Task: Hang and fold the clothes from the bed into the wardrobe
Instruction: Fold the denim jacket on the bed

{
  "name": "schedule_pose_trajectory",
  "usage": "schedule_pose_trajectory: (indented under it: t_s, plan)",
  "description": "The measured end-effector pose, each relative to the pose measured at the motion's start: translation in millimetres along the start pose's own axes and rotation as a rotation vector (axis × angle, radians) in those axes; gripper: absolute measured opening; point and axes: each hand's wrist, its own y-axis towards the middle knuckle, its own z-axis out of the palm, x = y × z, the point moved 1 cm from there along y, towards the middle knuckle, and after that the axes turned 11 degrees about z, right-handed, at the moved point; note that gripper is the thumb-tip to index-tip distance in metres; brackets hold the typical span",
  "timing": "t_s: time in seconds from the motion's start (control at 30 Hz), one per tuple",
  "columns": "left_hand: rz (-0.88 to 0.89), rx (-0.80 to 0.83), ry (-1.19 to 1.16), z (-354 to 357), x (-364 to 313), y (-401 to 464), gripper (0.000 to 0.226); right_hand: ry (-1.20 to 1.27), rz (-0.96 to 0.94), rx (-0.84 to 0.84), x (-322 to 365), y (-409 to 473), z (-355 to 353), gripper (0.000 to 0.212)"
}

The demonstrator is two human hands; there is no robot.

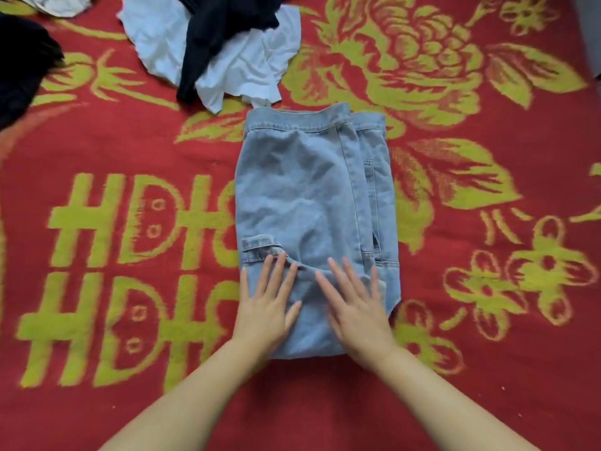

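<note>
Near hem of folded jeans (312, 203) hidden under both palms, under-layers only peek out along the right-hand side, and a black garment (19, 66) far ahead-left of the left hand is cut by the frame edge, type unclear. Jeans lie flat on the red-and-yellow bedspread (487, 336), long axis running straight away from the hands, waistband at the far end; white cloth (234, 66) with dark garment (221, 30) on it just beyond. Left hand (270, 307) and right hand (354, 307) both flat, fingers straight and spread, pressing the denim, gripping nothing.
</note>
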Motion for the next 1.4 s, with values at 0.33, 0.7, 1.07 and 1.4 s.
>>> schedule_pose_trajectory:
  t_s: [0.33,0.7,1.07,1.4]
  plan:
    - [-0.002,-0.034,-0.018,52.4,7.8,22.3,0.069,-0.134,0.052,0.264,-48.0,-7.2,70.3,0.056]
    - [0.434,0.088,0.032,31.2,2.0,-62.6,0.098,-0.274,-0.262,0.444,-36.9,-48.1,26.4,0.093]
    - [0.152,0.291,-0.291,-39.5,16.4,-24.7,0.067,-0.366,-0.102,0.606,-22.5,-9.0,-24.6,0.06]
    - [-0.209,1.065,-1.155,-121.9,46.6,9.0,0.028,0.288,0.161,1.347,-39.8,40.5,-111.0,0.014]
